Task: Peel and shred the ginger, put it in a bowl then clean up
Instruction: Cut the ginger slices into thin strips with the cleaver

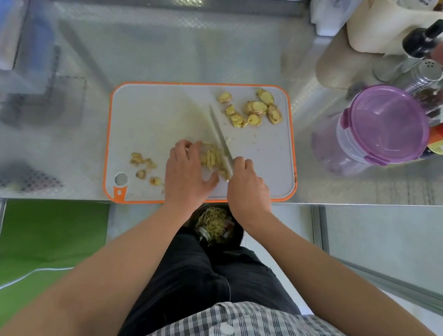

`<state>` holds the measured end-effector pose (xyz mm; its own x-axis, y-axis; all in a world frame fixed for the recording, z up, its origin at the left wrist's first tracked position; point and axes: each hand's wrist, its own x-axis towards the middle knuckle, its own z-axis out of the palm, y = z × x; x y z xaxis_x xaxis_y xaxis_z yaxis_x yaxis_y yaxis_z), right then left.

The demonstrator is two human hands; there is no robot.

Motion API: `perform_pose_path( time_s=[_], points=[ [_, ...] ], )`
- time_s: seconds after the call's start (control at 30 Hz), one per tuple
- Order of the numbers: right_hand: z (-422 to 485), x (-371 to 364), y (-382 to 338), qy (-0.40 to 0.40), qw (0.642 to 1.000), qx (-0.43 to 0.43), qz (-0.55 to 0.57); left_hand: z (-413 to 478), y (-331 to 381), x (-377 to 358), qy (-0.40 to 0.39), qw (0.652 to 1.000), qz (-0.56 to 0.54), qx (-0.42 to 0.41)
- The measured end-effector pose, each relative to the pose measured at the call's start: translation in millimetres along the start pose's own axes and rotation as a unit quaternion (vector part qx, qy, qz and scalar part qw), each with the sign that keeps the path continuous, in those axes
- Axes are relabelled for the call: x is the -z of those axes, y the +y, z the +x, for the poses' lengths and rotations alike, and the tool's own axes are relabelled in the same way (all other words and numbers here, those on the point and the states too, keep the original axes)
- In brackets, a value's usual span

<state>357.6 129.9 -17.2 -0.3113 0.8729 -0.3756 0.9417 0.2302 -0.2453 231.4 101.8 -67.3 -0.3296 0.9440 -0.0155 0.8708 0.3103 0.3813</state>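
Right hand (248,190) grips knife (218,135), blade angled across board (150,118). Left hand (185,174), fingers curled, holds ginger pile (211,159) between hands, against blade. More ginger slices (255,108) beyond hands; scraps (144,164) left of left hand.

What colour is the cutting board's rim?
Orange, around the pale grey rectangular cutting board; head view.

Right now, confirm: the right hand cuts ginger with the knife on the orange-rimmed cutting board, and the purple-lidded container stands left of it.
Not quite. The head view shows the purple-lidded container right of the orange-rimmed cutting board, not left. The right hand does cut ginger with the knife there.
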Motion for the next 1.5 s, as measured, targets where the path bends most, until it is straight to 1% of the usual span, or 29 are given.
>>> perform_pose_path(
  time_s=[0.1,0.17,0.23,0.3,0.47,0.67,0.73,0.8,0.87,0.93,1.07,1.13,1.23,1.3,1.43,1.5],
  points=[
    [3.0,3.8,5.9,0.013,0.999,-0.039,-0.005,-0.1,-5.2,3.9,-0.004,1.0,0.014,-0.013],
    [-0.8,0.3,1.1,0.005,1.0,-0.023,-0.019,-0.1,-7.1,4.8,-0.018,0.999,0.021,-0.019],
    [-3.5,-5.2,-8.8,-0.007,1.0,0.007,-0.016,0.2,-7.6,5.7,-0.031,0.999,0.024,-0.018],
    [-2.3,-5.5,-14.0,-0.013,1.0,0.017,-0.011,-0.2,-9.0,6.7,-0.039,0.999,0.024,-0.021],
    [6.5,3.5,0.9,0.022,0.999,-0.047,-0.013,-3.2,-16.0,8.2,-0.036,0.999,0.019,-0.032],
    [-2.1,-10.4,-22.0,-0.007,1.0,0.015,-0.02,-2.2,-20.5,9.1,-0.051,0.998,0.012,-0.037],
    [2.5,-3.8,-19.0,0.001,1.0,0.004,0.009,-0.3,-23.0,10.5,-0.047,0.998,0.003,-0.04],
    [9.6,5.3,-6.9,0.028,0.997,0.015,0.068,2.9,-23.8,12.1,-0.022,0.999,-0.008,-0.047],
    [15.9,14.7,8.2,0.067,0.987,0.039,0.144,10.3,-21.1,13.7,0.0,0.998,-0.015,-0.053],
    [21.6,23.7,22.4,0.092,0.976,0.035,0.193,22.7,-12.9,15.4,0.001,0.998,-0.022,-0.066],
    [29.2,33.9,45.3,0.116,0.966,-0.012,0.232,52.7,15.2,13.8,-0.01,0.992,-0.044,-0.119],
    [31.5,35.3,55.4,0.127,0.961,-0.037,0.242,68.0,31.1,10.7,-0.023,0.99,-0.045,-0.131],
    [35.8,35.6,69.4,0.14,0.951,-0.079,0.265,88.5,54.5,4.8,-0.043,0.989,-0.033,-0.136],
    [39.6,36.1,77.8,0.14,0.944,-0.1,0.283,101.0,66.6,1.1,-0.037,0.99,-0.023,-0.135],
    [47.8,39.4,89.0,0.137,0.936,-0.107,0.306,127.6,75.6,-8.6,-0.005,0.993,-0.007,-0.121],
    [51.6,41.3,91.6,0.142,0.935,-0.108,0.307,138.3,77.2,-13.2,-0.008,0.993,-0.011,-0.12]
  ],
)
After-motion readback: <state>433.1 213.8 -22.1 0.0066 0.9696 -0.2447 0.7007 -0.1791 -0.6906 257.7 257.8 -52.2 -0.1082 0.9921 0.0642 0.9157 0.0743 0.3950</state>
